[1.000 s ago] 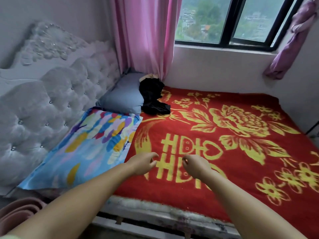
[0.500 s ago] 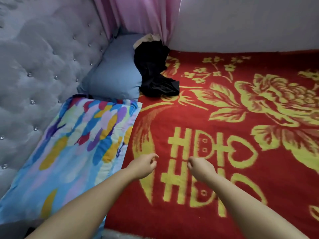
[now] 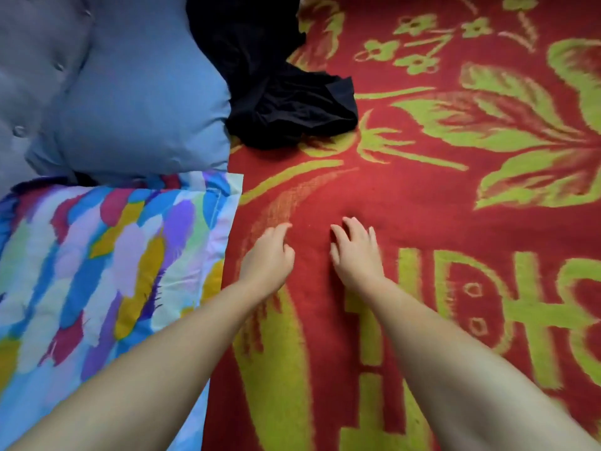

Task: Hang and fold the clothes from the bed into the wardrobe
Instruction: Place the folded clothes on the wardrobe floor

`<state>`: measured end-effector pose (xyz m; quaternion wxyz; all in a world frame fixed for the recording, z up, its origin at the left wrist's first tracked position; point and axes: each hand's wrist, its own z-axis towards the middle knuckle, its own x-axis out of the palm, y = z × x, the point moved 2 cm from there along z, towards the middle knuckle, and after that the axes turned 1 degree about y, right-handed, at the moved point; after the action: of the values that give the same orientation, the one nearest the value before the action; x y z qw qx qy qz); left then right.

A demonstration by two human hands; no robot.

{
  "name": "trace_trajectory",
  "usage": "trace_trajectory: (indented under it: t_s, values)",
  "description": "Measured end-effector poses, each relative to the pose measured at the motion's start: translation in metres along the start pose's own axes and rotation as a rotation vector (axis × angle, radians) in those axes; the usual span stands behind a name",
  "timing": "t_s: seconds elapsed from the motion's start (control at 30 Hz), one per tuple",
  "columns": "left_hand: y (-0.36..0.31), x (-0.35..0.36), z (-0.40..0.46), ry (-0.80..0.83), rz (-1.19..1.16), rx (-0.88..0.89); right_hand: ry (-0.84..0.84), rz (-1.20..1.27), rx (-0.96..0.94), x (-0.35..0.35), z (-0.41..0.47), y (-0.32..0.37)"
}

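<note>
Your left hand (image 3: pixel 268 257) and right hand (image 3: pixel 356 252) are both stretched out over the red blanket (image 3: pixel 422 196) with its yellow-green flower and character pattern, side by side with a narrow strip of red showing between them. Your left hand holds nothing; its fingers are loosely curled with the forefinger pointing ahead, and motion blur softens their outline. Your right hand is spread, fingers fairly straight and slightly apart, palm down, also holding nothing. You cannot tell from this view whether either hand actually touches the blanket.

The black garment (image 3: pixel 276 92) lies crumpled ahead of your hands, well apart from them, resting partly on the blanket and partly against the right edge of the grey-blue pillow (image 3: pixel 140 102). That pillow sits against the grey tufted headboard (image 3: pixel 32 60) at the upper left. Nearer to you, the multicoloured pillow (image 3: pixel 107 271) with its brushstroke print lies just to the left of your left forearm, its right edge meeting the blanket.
</note>
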<state>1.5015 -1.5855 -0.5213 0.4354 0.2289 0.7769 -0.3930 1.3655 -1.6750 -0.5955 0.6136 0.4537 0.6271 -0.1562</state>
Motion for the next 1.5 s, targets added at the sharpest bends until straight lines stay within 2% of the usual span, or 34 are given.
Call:
trace_trajectory:
  t_s: [0.07,0.17,0.27,0.33,0.43,0.5,0.57,0.63,0.8,0.9,1.0,1.07,1.13,1.17,1.27,1.37,1.4,1.5]
  values:
    - [0.013,0.002,0.044,-0.071,0.048,0.075,-0.086,-0.089,-0.012,0.033,0.005,-0.004]
    - [0.023,-0.011,0.116,-0.255,0.171,0.205,-0.247,-0.082,-0.025,0.048,0.011,-0.002]
    - [0.018,-0.018,0.186,-0.378,0.402,0.169,-0.288,-0.101,-0.024,0.059,0.015,0.001]
    - [0.015,-0.025,0.228,-0.357,0.558,0.093,-0.303,-0.118,-0.033,0.059,0.018,0.004]
    - [0.013,-0.038,0.277,-0.199,0.694,0.051,-0.286,-0.131,-0.022,0.054,0.028,0.002]
    - [0.013,-0.040,0.293,-0.088,0.692,0.099,-0.277,-0.123,-0.010,0.052,0.030,-0.003]
    - [0.015,-0.039,0.291,-0.064,0.621,0.176,-0.260,-0.116,-0.008,0.054,0.027,-0.005]
    - [0.011,-0.030,0.270,-0.088,0.470,0.208,-0.250,-0.116,0.005,0.054,0.029,-0.009]
    - [0.029,0.035,0.153,0.052,0.214,0.153,-0.207,-0.096,0.011,0.062,0.029,-0.010]
    - [0.045,0.063,0.070,0.225,-0.007,0.091,-0.140,-0.095,0.040,0.065,0.028,-0.016]
    - [0.055,0.061,-0.005,0.431,-0.087,0.073,0.075,-0.143,0.011,0.059,0.021,-0.014]
    - [0.053,0.043,-0.038,0.509,-0.105,0.093,0.156,0.071,0.018,0.046,-0.001,-0.004]
    - [0.041,0.017,-0.063,0.543,-0.186,0.096,0.098,0.391,0.147,0.024,-0.033,0.003]
    - [0.031,0.004,-0.074,0.548,-0.239,0.101,0.058,0.451,0.210,0.012,-0.048,0.005]
    - [-0.012,-0.047,-0.113,0.557,-0.333,0.193,-0.015,0.300,0.137,-0.047,-0.083,0.015]
    - [-0.052,-0.095,-0.152,0.597,-0.343,0.318,0.098,0.243,-0.115,-0.103,-0.108,0.041]
    - [-0.062,-0.113,-0.163,0.590,-0.358,0.347,0.108,0.267,-0.139,-0.125,-0.118,0.051]
    - [-0.087,-0.183,-0.183,0.469,-0.332,0.368,-0.053,0.513,-0.018,-0.222,-0.141,0.062]
